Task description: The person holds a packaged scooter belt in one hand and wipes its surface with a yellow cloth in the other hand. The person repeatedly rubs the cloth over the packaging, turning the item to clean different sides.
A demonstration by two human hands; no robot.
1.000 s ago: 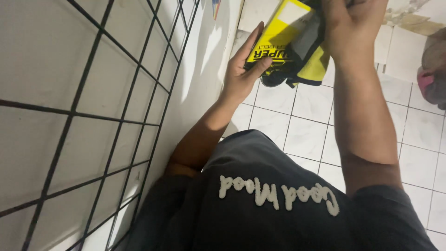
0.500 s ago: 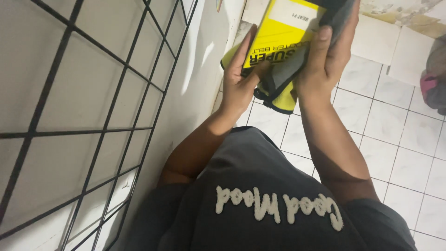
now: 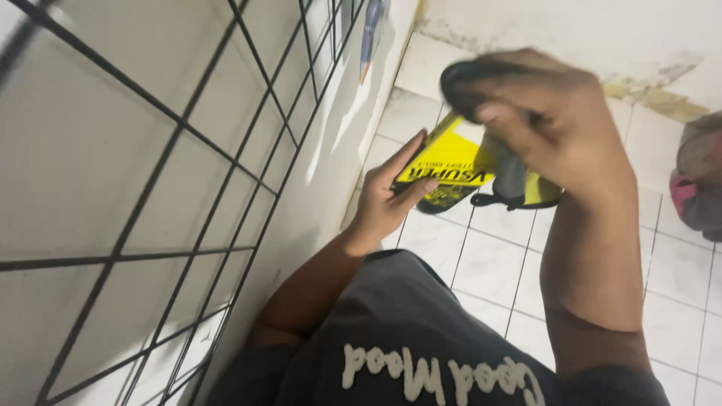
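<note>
My left hand [image 3: 387,197] grips the near end of a yellow and black cardboard package [image 3: 445,167], thumb on its printed face. My right hand [image 3: 560,131] is closed around a black, curved rubbery piece [image 3: 465,75] that sticks out of the package's far end. A dark loop with a yellow patch [image 3: 526,197] hangs below my right hand. Both hands are held out over the white tiled floor [image 3: 489,263], above my dark shirt with pale lettering [image 3: 421,331].
A black wire grid [image 3: 180,120] hangs against the white wall on the left, very close to my left arm. A blue item [image 3: 370,30] hangs at the top of the grid. A heap of grey and pink cloth [image 3: 699,180] lies at the right edge.
My right hand has shifted from the package's side to its far end and now grips the black piece. The package has tilted flatter and sits lower in view.
</note>
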